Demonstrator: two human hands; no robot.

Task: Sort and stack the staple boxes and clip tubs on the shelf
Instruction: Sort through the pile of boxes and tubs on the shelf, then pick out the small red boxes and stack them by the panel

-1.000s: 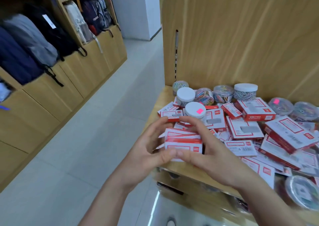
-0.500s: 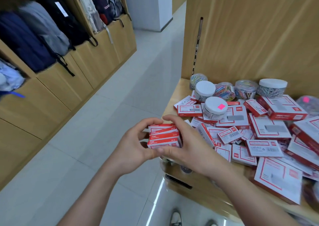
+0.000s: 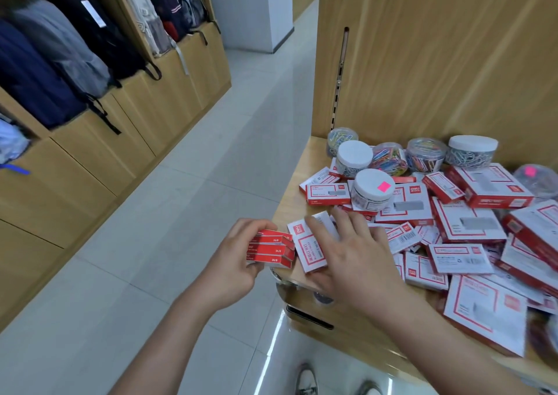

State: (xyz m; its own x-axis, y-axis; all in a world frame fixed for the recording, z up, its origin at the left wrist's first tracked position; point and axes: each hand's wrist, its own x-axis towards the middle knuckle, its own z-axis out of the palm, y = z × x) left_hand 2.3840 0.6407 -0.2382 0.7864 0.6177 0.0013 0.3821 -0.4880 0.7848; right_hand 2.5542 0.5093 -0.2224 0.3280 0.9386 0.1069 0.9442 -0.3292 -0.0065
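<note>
Gripping a small stack of staple boxes (image 3: 271, 249), the left hand (image 3: 232, 261) is closed; another staple box (image 3: 309, 248) is touched under the spread right hand (image 3: 347, 261).

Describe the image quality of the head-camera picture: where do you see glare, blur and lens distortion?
Head view: glare streaks across the glossy floor near the shoes; motion blur softens the right hand and the staple boxes at the lower right, while the left hand's stack of small boxes stays fairly sharp; wide-angle distortion tilts the wooden back panel and the backpack shelves.
</note>
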